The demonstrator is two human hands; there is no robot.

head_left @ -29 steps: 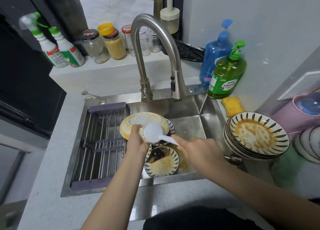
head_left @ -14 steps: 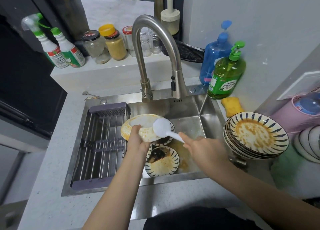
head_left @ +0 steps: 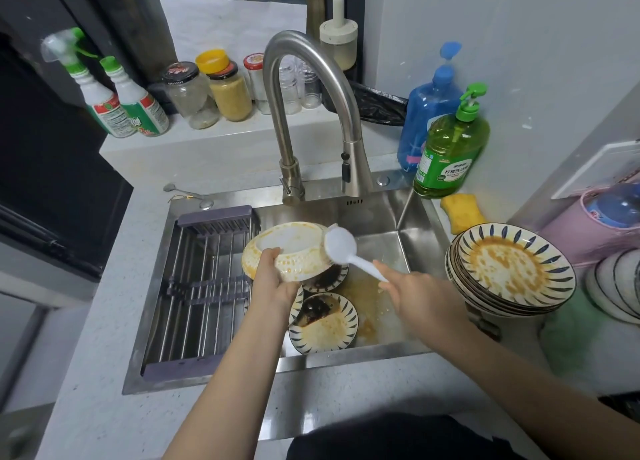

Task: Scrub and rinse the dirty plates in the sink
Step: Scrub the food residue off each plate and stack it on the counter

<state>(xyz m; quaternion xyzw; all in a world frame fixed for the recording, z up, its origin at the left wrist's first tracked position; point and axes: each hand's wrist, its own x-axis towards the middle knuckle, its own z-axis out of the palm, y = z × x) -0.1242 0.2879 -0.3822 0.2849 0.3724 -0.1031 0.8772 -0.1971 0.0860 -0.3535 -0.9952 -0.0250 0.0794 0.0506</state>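
Both hands work over the sink (head_left: 420, 214): the left hand (head_left: 273, 279) curls round the near rim of an upturned, sauce-smeared plate (head_left: 289, 248), while the right hand (head_left: 412, 291) pinches the handle of a white spoon (head_left: 341, 243) whose bowl touches that plate's right edge. Below them two stained striped plates (head_left: 323, 323) lie on the sink floor. More dirty plates (head_left: 509, 269) are stacked on the table at the sink's right edge.

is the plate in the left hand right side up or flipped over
Flipped over: the left hand holds the plate with its stained underside and white foot ring facing up, tilted over the sink.
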